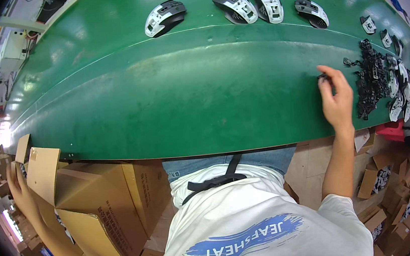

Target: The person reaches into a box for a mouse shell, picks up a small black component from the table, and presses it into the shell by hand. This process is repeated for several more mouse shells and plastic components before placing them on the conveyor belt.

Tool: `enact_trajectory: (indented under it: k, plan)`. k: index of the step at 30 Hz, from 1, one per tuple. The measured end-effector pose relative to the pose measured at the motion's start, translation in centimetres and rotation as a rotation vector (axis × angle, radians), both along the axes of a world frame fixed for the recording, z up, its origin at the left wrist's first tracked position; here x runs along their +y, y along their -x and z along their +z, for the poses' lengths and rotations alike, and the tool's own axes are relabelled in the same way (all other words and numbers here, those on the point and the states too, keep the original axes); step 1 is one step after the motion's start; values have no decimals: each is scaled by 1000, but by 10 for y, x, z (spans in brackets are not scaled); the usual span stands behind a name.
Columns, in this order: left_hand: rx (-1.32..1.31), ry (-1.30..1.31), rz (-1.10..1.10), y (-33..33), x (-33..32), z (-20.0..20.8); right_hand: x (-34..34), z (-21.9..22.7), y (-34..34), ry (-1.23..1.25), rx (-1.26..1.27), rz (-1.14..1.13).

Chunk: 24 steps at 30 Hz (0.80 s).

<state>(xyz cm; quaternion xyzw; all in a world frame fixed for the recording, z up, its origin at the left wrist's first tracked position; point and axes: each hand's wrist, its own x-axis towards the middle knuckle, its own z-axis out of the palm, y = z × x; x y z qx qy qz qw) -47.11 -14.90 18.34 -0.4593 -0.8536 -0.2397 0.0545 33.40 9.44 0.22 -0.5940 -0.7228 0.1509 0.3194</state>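
Black and small, a plastic part (324, 78) sits pinched in the right hand's (337, 100) fingertips on the green worktop (186, 94), right side; its long axis is too small to tell. The left hand (18, 185) grips a cardboard box flap (43, 169), near left.

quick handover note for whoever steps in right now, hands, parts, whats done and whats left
Right hand: on the green belt, fingers pinching a small black part beside the pile of black parts.
Left hand: down at the left, off the belt, holding the flap of an open cardboard box.
Done: five mouse shells lie along the far side of the belt; more shells are stacked right of the pile.
Left: most of the black pile is untouched; the near belt in front of the person holds nothing else.
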Motion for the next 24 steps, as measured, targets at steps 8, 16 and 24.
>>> enact_trajectory:
  k: [8,16,24]
  plan:
    - [181,237,-838,-287,325,-147,-5,-11,58,128,182,136]
    - [-173,149,-612,-323,352,-186,-8,0,57,163,53,103]
    - [-2156,-62,-594,-435,214,-148,-20,23,81,126,385,289]
